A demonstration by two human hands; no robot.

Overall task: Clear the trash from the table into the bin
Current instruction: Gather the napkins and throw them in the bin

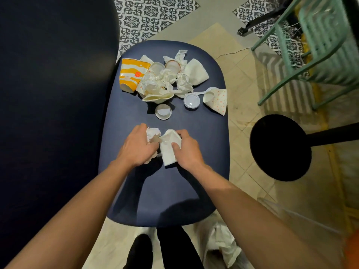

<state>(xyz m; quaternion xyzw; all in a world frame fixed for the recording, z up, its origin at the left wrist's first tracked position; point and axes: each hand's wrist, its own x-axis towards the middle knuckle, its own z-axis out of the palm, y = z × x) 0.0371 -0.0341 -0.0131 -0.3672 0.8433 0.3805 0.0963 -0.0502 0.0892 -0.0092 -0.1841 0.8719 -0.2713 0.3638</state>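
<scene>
Two bare forearms, the left (77,210) and the right (252,206), reach from 6 o'clock over a dark blue oval bench (167,191). At its centre the hands work close together. The left hand (137,146) curls round a crumpled napkin (152,133), and the right hand (187,150) grips a flattened white paper cup (169,150) with the thumb pressed on top. Napkin and cup touch between them.

The rest of the trash sits toward the bench's 12 o'clock end. A crushed yellow-striped cup (130,74) lies on its side at 11 o'clock, touching a heap of crumpled tissues (165,78). A squashed white cup (196,71) lies at 1 o'clock. Just nearer the hands lie two small round lids (191,100) (163,111), a white plastic spoon (202,92) and, at 2 o'clock near the edge, a tipped dotted paper cup (216,100).

On the floor at 5 o'clock, beside the person's dark trouser legs (174,247), a white plastic bag (219,241) lies open. Whether it lines a bin cannot be told. A round black stool (279,148) stands at 3 o'clock, and a green chair (320,45) at 2 o'clock.
</scene>
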